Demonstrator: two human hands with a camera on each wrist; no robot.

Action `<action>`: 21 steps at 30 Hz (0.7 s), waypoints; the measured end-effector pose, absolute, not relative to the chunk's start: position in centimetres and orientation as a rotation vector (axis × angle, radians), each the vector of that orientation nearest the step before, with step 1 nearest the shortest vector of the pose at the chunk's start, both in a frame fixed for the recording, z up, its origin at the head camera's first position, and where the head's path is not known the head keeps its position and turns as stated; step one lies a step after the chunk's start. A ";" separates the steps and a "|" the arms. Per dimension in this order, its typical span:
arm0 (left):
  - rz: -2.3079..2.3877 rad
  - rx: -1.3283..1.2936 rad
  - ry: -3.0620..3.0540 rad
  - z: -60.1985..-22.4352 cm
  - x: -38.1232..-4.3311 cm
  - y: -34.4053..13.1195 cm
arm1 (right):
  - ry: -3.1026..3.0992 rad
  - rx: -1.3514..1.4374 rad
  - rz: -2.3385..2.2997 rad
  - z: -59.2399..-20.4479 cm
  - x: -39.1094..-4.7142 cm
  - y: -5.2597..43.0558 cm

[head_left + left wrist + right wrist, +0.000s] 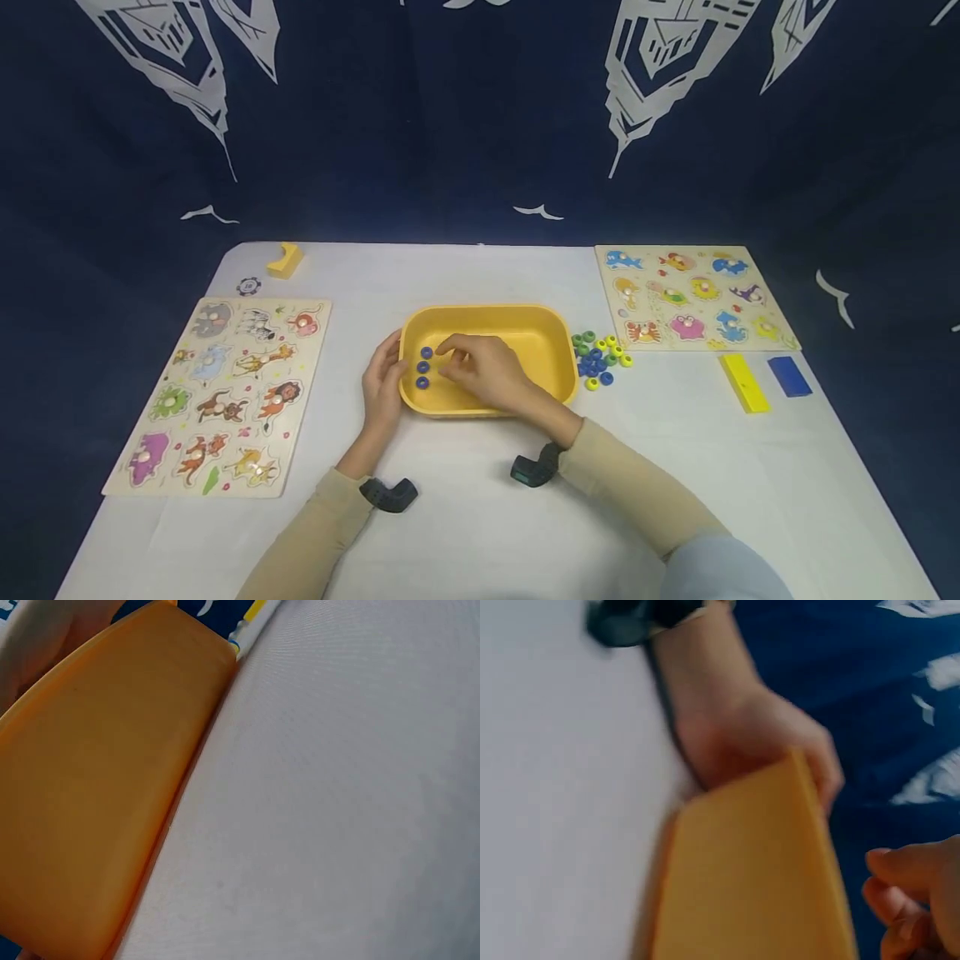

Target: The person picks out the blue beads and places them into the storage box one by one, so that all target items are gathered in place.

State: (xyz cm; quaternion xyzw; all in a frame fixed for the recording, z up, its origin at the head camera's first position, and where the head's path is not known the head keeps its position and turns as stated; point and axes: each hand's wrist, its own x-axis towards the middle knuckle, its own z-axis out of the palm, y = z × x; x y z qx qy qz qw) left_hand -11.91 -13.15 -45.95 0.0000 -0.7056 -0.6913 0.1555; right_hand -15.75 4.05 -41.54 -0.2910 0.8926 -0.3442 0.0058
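A yellow plastic tray (540, 354) lies mid-table. My left hand (385, 387) holds its left end, thumb at the rim and fingers along the outside. Over the tray's left half hovers my right hand (487, 371), its fingers bent and the thumb and index tips a little apart. No object shows between them. Just left of those fingertips, three blue beads (424, 367) form a column on the tray floor. In the left wrist view the tray's side wall (97, 787) fills the left. The right wrist view catches my right fingers (911, 870) beyond the tray's wall (735, 862).
Green, yellow and blue beads (596, 358) are heaped against the tray's right side. Animal puzzle boards stand at left (232, 400) and back right (697, 300). A yellow block (744, 383) and a blue block (789, 377) lie right; a notched yellow block (285, 261) and round chip (248, 287) lie back left.
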 end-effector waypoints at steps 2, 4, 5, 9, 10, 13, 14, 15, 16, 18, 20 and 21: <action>-1.983 -0.001 -2.018 -45.8 -11.8 -13.2 | 2.831 -0.914 -1.304 -40.7 -15.1 6.1; -1.991 -0.002 -2.009 -45.7 -11.8 -13.2 | 2.860 -0.863 -1.495 -40.5 -14.7 8.7; -1.995 -0.003 -2.006 -45.7 -11.8 -13.3 | 2.864 -0.838 -1.588 -40.6 -14.5 10.1; -2.006 -0.010 -2.003 -45.7 -11.8 -13.4 | 2.918 -0.629 -1.776 -42.5 -14.0 15.8; -2.005 -0.010 -2.004 -45.7 -11.8 -13.4 | 2.944 -0.572 -1.788 -43.1 -13.8 17.0; -2.003 -0.011 -2.010 -45.7 -11.8 -13.4 | 3.051 -0.344 -1.718 -44.7 -13.3 20.0; -2.002 -0.011 -2.010 -45.7 -11.8 -13.4 | 3.077 -0.278 -1.686 -45.2 -13.1 20.6; -1.999 -0.011 -2.011 -45.8 -11.8 -13.4 | 3.094 -0.209 -1.653 -45.6 -13.0 21.2; -2.000 -0.011 -2.011 -45.8 -11.8 -13.3 | 3.107 -0.151 -1.619 -46.0 -12.9 21.6; -2.005 -0.011 -2.005 -45.9 -11.8 -13.2 | 3.122 -0.070 -1.560 -46.7 -12.7 22.3; -2.010 -0.012 -2.002 -45.9 -11.9 -13.1 | 3.127 -0.018 -1.504 -47.3 -12.6 22.7; -2.014 -0.015 -1.999 -46.0 -11.8 -13.0 | 3.135 0.008 -1.474 -47.6 -12.5 22.8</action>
